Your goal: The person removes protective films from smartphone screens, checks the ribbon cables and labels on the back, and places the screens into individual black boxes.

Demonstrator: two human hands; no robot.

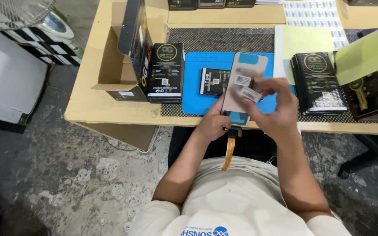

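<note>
My left hand (211, 124) holds a phone display panel (241, 70) from below, back side up, with an orange flex cable (229, 150) hanging down from its lower end. My right hand (276, 107) pinches a small white label sticker (251, 94) against the panel's back, next to another label (243, 80) stuck there. Both hands hover over the front edge of a blue work mat (194, 87).
A small black package (214, 81) lies on the mat. Black flat boxes are stacked at left (166, 72) and right (320, 83). An open cardboard carton (119, 57) stands at the table's left end. Yellow sheets (302, 41) and a label sheet (316, 17) lie behind.
</note>
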